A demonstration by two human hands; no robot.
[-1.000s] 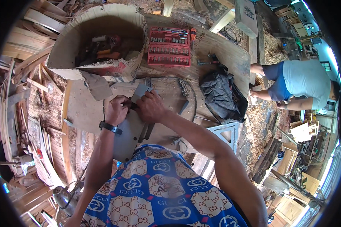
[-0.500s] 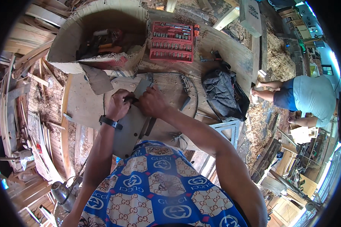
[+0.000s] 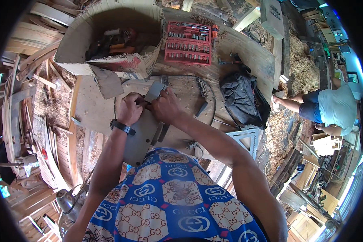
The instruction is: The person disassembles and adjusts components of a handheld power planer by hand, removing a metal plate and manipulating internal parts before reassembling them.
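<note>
A long grey metal plate (image 3: 138,141) with dark round spots lies in front of me on the wooden bench, its near end by my shirt. Over its far part my left hand (image 3: 131,109), a watch on its wrist, is closed, fingers pinched at a small dark piece. My right hand (image 3: 168,107) meets it from the other side, fingers curled at the plate's far end and the same dark spot. The hands nearly touch, and their fingers hide what lies between them. Beside the plate's right edge runs a narrow dark strip (image 3: 162,132).
A torn cardboard box (image 3: 127,68) with tools stands far left, beside a red socket set (image 3: 188,59). Right of my hands lie a black bag (image 3: 242,99) and a light metal square (image 3: 246,139). A cable loops across the bench. Another person (image 3: 330,103) bends over at far right.
The view has shifted slightly, so the bench things sit a little farther right. Both hands stay at the plate's far part, with small finger shifts. The other person's pose has changed slightly.
</note>
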